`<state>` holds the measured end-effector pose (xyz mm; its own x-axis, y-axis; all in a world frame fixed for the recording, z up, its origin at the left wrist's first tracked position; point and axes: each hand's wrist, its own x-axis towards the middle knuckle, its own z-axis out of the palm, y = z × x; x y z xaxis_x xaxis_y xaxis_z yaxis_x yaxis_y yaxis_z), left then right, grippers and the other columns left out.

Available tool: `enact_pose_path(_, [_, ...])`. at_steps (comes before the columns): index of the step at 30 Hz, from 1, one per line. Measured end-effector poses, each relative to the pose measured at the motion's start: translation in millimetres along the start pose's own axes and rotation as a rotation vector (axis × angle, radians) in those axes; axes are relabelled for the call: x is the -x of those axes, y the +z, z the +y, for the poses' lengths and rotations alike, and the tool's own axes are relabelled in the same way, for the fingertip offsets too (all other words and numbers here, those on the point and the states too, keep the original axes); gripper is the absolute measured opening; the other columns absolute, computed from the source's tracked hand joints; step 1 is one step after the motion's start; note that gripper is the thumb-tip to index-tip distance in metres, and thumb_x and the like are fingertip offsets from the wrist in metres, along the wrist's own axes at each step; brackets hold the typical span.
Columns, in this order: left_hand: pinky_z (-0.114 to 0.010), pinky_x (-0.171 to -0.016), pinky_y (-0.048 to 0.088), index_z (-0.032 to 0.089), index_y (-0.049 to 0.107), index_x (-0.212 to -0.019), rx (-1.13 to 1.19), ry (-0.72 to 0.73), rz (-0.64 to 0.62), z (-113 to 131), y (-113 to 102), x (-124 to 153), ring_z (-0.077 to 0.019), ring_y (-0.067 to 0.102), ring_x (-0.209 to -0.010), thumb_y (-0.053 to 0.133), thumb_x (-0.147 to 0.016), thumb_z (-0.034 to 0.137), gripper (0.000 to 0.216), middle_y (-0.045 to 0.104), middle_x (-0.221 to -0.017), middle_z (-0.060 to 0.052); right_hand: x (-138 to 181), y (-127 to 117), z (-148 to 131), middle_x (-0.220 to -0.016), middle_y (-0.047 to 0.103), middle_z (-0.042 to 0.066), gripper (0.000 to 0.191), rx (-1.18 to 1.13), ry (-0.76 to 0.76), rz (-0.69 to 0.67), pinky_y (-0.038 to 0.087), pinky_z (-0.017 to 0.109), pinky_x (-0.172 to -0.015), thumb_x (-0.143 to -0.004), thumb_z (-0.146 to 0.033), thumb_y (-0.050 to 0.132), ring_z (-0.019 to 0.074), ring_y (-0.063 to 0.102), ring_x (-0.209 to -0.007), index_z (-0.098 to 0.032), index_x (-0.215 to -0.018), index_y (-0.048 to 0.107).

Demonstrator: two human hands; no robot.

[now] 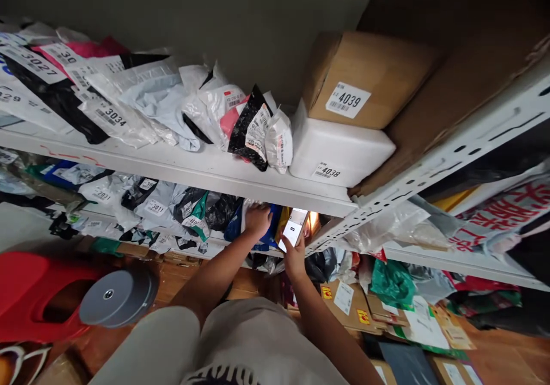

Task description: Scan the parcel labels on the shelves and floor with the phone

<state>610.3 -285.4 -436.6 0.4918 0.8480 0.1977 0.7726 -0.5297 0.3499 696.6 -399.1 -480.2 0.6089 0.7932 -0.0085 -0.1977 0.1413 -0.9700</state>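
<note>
My left hand reaches into the lower shelf and rests on a blue-and-white parcel among several plastic mailer bags. My right hand holds a smartphone with a lit white screen up to that same shelf, its light shining on a cardboard box just to the right. The upper shelf carries labelled poly bags such as 3034, a white foam box marked 4038 and a cardboard box marked 4039 on top of it.
A second metal rack with more bags stands at the right. Cardboard boxes and parcels lie on the floor below. A red stool and a grey round disc sit at the lower left.
</note>
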Motion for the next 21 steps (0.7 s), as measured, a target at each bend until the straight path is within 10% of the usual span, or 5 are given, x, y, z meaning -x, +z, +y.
enact_pose_path(12, [-0.048,-0.096,0.040,0.006,0.063,-0.105,-0.022,-0.175,0.190,-30.5,0.9,40.8,-0.0327,0.052,-0.111,0.045,-0.091,0.028,0.031,0.059,-0.114,-0.022,-8.4,-8.0,1.8,-0.127,0.055,0.009,0.045,-0.065,0.057,0.033,0.044,0.054,-0.096,-0.085,-0.020,0.064,0.0278,0.056,-0.112,-0.019,-0.128,0.048])
enact_pose_path(15, [-0.054,-0.108,0.026,0.010,0.054,-0.122,0.150,-0.059,0.071,-5.6,8.7,28.8,-0.0323,0.037,-0.130,0.042,-0.090,0.014,0.034,0.045,-0.135,-0.020,-6.1,-6.5,-5.0,-0.129,0.054,0.009,0.043,-0.123,0.087,0.013,0.042,0.054,-0.098,-0.084,-0.018,0.064,0.0284,0.053,-0.116,-0.019,-0.125,0.050])
enact_pose_path(21, [-0.041,-0.083,0.052,0.015,0.057,-0.113,0.389,0.076,-0.252,39.2,38.4,-0.9,-0.0193,0.059,-0.097,0.055,-0.089,0.035,0.032,0.059,-0.113,-0.008,21.3,-20.2,-45.5,-0.108,0.066,0.007,0.040,-0.337,0.278,-0.166,0.055,0.045,-0.080,-0.080,-0.025,0.068,0.0234,0.066,-0.092,-0.019,-0.118,0.055])
